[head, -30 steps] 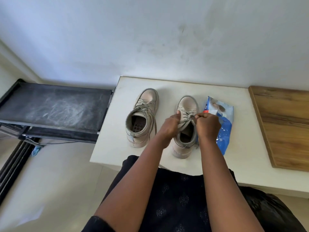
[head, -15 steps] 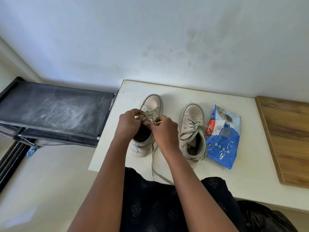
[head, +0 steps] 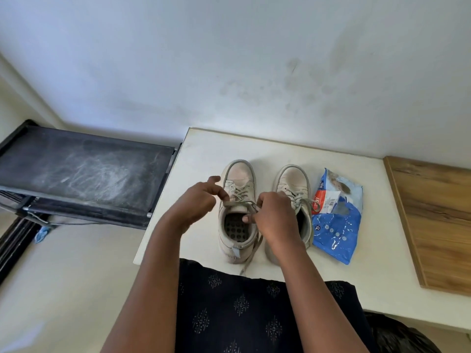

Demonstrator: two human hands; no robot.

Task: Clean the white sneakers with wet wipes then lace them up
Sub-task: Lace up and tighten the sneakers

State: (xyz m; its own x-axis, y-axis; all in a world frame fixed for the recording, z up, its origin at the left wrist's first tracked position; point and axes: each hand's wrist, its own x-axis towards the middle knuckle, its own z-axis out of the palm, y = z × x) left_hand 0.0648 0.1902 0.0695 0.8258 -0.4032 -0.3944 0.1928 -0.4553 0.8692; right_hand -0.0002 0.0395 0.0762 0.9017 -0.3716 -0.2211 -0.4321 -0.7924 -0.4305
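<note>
Left sneaker [head: 237, 174] upright on the white tabletop [head: 204, 154], toe toward the wall [head: 229, 59], heel near the front edge, just beside the right sneaker [head: 293, 178]. Across its tongue, a grey lace [head: 239, 203] stretched between the two grips. Left grip [head: 196, 202] pinching one end at the shoe's left side, one finger sticking out. Right grip [head: 277, 217] curled round the other stretch, hiding part of the right sneaker. Loose lace tail trailing past the heel toward the tabletop edge. Just beside the right sneaker, a blue wet-wipe pack [head: 336, 225], lying flat. Further right, a wooden board [head: 438, 212]. Left of the tabletop, a dusty black rack [head: 84, 171]. Nearest, a dark patterned garment [head: 242, 301].
</note>
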